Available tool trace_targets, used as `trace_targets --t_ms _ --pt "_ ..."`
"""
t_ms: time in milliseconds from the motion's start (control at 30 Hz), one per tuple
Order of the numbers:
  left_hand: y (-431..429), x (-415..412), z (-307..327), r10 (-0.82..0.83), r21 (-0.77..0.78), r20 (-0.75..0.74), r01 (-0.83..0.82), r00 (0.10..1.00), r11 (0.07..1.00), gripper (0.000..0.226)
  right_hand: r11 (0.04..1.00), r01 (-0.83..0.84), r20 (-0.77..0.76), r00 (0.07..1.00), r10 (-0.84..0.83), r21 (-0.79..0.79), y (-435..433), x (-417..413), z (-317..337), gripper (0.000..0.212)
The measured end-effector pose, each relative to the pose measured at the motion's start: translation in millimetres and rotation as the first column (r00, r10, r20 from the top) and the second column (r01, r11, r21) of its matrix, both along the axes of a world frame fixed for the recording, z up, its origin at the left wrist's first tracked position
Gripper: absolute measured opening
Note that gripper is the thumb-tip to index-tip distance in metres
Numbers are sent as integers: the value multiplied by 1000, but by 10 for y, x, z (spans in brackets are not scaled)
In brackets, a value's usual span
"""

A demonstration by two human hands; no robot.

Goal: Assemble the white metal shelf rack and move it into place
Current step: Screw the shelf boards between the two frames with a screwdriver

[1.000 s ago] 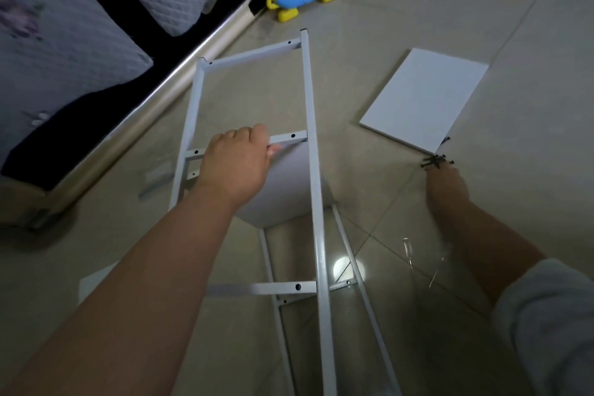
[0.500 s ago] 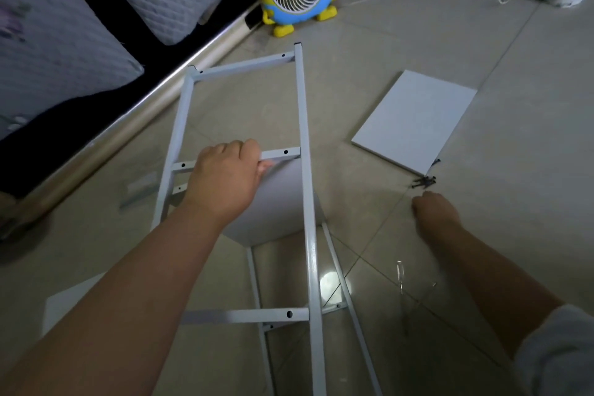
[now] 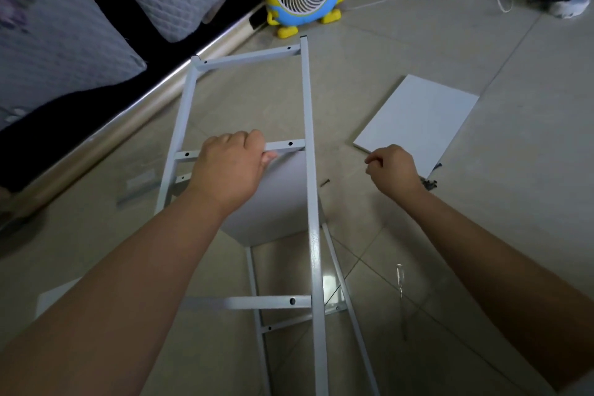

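**Head view.** The part-built white rack frame [image 3: 307, 190] stands on the tiled floor [image 3: 501, 235]. If the grip slackens, the frame and its perhaps unfastened shelf panel [image 3: 283, 202] could tip.

- **Left hand [image 3: 229, 167]:** arm extended, fingers wrapped over the middle crossbar [image 3: 286, 145].
- **Right hand [image 3: 393, 170]:** held just right of the frame, fingers curled. Whether it pinches a screw cannot be told.

— Both arms out?
— Yes, bare forearms reaching forward. Left hand [image 3: 231, 164] grips a crossbar [image 3: 286, 145], knuckles up. Right hand [image 3: 390, 170] hovers, fingers curled; what's inside, I can't see.
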State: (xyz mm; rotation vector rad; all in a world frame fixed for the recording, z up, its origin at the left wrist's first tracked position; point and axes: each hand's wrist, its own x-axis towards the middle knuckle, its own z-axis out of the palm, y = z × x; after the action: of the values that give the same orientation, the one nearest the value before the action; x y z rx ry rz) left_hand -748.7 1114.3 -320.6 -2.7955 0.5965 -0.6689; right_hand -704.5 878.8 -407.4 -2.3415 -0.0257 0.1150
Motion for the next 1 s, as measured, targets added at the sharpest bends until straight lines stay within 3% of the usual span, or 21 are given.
trace_targets --t_ms 167,267,300,367,433,500,667,767,1000 --pt "9 11 2 -3 -14 -15 3 1000 1000 35 992 67 -145 988 -50 108 14 -58 164 28" --pt "6 6 -9 -3 -23 -30 2 1000 1000 35 912 193 -321 944 -73 362 122 -142 404 22" --pt "-5 1 3 12 -11 -41 -13 999 1000 35 870 205 -365 930 -32 448 144 -215 551 26" --pt "1 14 8 40 6 -62 -40 997 999 34 827 66 -322 936 143 559 196 -465 857 31" --pt "0 29 33 64 11 -84 -63 994 998 34 883 -147 -243 929 278 446 296 -713 1082 38" --pt "-30 23 89 68 10 -117 -67 991 998 34 928 -218 -205 936 287 303 428 -798 1117 37" --pt "-101 3 179 126 -33 -255 -138 959 990 42 960 -84 -268 950 158 265 735 -736 1049 29" --pt "-103 6 232 223 105 -347 -198 911 974 34 970 -61 -216 970 113 234 777 -731 1054 35" --pt "48 -8 445 242 185 -551 -166 799 969 32 975 -48 -247 964 102 216 818 -685 1164 36"
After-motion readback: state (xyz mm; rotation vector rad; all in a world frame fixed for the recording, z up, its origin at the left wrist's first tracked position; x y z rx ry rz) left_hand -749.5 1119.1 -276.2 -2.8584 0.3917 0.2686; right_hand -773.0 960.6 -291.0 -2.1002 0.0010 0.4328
